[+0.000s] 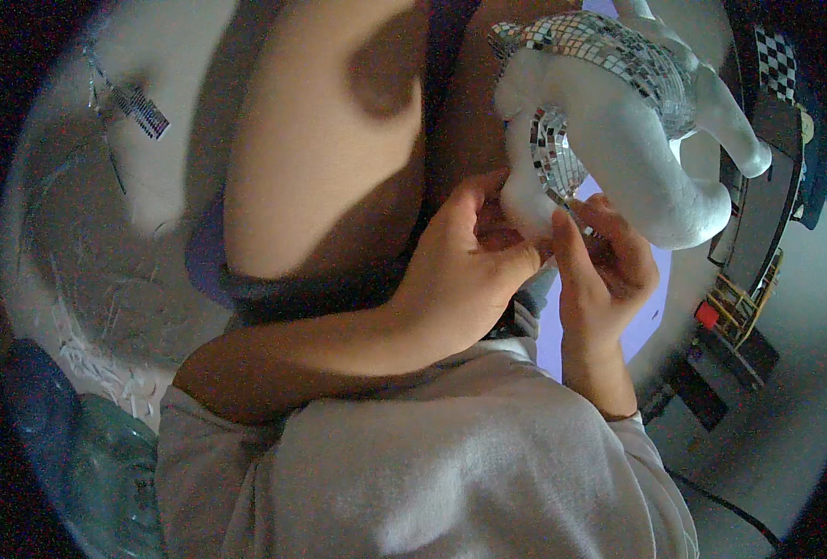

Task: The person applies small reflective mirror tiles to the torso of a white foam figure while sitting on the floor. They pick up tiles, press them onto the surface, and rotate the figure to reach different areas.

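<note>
A white animal-shaped figure [616,126], partly covered with small mirror tiles [623,52] along its body, rests by my lap at the upper right. My left hand [476,258] holds one white limb of it from the left, the fingertips partly hidden behind. My right hand [602,258] pinches the lower end of a curved band of mirror tiles [557,154] between thumb and forefinger. The band lies against the inner side of that limb. The fingertips of both hands are close together. Whether the band's end is stuck down, I cannot tell.
A sheet of small mirror tiles [141,112] lies on the floor at the upper left, near thin strips. White scraps [113,370] are scattered at the lower left beside dark plastic bags [113,468]. Shelving with a red item [707,314] stands at the far right.
</note>
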`<state>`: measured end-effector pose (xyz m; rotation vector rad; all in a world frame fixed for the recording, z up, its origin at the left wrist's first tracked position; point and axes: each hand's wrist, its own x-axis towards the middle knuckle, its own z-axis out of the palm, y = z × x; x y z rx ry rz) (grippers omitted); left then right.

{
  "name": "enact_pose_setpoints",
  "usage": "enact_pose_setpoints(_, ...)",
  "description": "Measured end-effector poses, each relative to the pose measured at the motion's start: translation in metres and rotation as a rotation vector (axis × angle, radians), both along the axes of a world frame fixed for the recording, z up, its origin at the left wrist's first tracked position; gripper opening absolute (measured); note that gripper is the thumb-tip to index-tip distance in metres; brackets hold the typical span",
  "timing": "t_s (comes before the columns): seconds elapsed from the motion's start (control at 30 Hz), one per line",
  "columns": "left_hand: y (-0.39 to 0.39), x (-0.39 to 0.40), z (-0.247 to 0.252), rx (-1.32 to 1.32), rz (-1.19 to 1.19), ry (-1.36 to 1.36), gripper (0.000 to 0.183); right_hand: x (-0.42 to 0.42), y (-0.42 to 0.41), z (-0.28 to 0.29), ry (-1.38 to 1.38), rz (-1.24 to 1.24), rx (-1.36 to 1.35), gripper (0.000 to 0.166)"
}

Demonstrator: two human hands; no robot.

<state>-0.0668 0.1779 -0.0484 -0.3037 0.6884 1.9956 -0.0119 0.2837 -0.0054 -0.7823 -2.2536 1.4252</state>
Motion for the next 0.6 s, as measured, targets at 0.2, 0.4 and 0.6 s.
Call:
enact_pose_setpoints(0.2, 0.0018, -0.0034, -0.0012, 0.018, -0.012, 0.022, 0.054, 0.0014, 0.0017, -0.0049, 0.011, -0.009, 0.024, 0.017)
enact_pose_setpoints(0.4, -0.0003, -0.0042, 0.0000, 0.002, -0.016, -0.010, 0.055, -0.0016, -0.0015, -0.0064, 0.049, -0.025, 0.003, 0.018)
enact_pose_setpoints(0.6, 0.0000, -0.0044, -0.0016, 0.011, -0.020, -0.024, 0.055, 0.0004, 0.0001, -0.0091, 0.060, -0.028, -0.128, 0.033)
